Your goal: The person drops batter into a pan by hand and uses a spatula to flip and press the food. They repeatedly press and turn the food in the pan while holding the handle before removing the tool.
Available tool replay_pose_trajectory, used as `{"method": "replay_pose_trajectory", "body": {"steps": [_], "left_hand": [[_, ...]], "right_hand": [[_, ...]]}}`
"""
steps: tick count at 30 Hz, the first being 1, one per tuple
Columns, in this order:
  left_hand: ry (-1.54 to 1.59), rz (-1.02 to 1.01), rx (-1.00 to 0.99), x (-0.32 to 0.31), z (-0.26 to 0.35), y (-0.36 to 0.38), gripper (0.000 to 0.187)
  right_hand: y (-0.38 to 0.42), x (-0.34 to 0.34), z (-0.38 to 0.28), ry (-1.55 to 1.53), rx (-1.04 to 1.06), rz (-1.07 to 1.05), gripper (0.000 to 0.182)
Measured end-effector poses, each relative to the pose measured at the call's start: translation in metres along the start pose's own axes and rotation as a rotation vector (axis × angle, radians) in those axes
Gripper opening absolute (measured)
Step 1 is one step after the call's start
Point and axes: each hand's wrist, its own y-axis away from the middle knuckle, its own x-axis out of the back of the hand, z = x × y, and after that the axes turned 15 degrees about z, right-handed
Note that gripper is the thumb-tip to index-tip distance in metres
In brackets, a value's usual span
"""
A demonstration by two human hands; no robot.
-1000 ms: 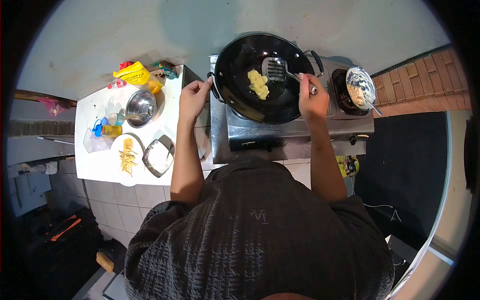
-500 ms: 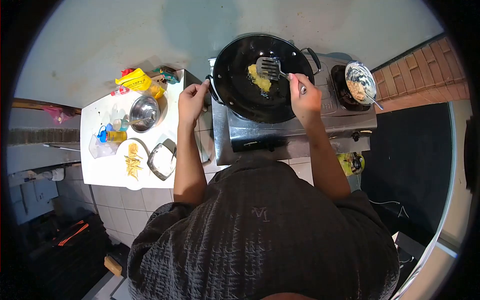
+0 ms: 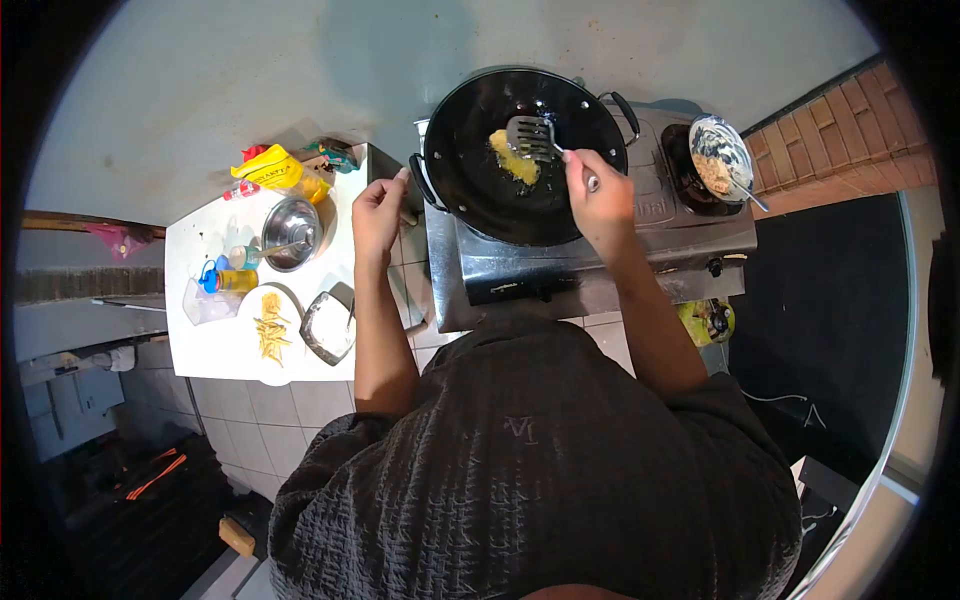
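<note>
My right hand [image 3: 603, 203] is closed around the handle of a slotted metal spatula [image 3: 530, 138]. The spatula's blade rests over a yellow-golden piece of frying food [image 3: 513, 160] inside a black wok [image 3: 480, 205]. A little oil glistens around the food. Just left of the wok's left loop handle [image 3: 423, 182], my left hand [image 3: 376, 217] hovers with its fingers loosely curled and a small gap to the handle. Nothing shows in that hand.
The wok sits on a steel gas stove [image 3: 600, 265]. A bowl of batter-like mix [image 3: 715, 170] with a spoon stands on the right burner. The white table [image 3: 205, 345] at left holds a metal bowl [image 3: 290, 232], a plate of fried strips [image 3: 268, 330], a square dish [image 3: 328, 327] and packets.
My left hand has drawn slightly left, off the wok's handle. The spatula and my right hand have shifted a little to the left over the food.
</note>
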Motion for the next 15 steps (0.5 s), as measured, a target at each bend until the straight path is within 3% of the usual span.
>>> {"method": "replay_pose_trajectory", "body": {"steps": [5,7,12,15], "left_hand": [[0.006,0.000,0.052,0.005,0.001,0.000,0.031],[0.036,0.015,0.037,0.003,0.000,-0.001,0.031],[0.002,0.014,0.047,0.005,0.003,0.001,0.031],[0.011,-0.010,0.035,0.003,0.001,0.001,0.031]], "right_hand": [[0.000,-0.002,-0.007,0.046,-0.034,0.025,0.013],[0.004,-0.004,-0.008,0.039,0.153,0.027,0.011],[0.003,-0.002,-0.018,0.164,0.039,0.061,0.016],[0.009,-0.007,-0.015,0.175,0.100,0.046,0.017]]}}
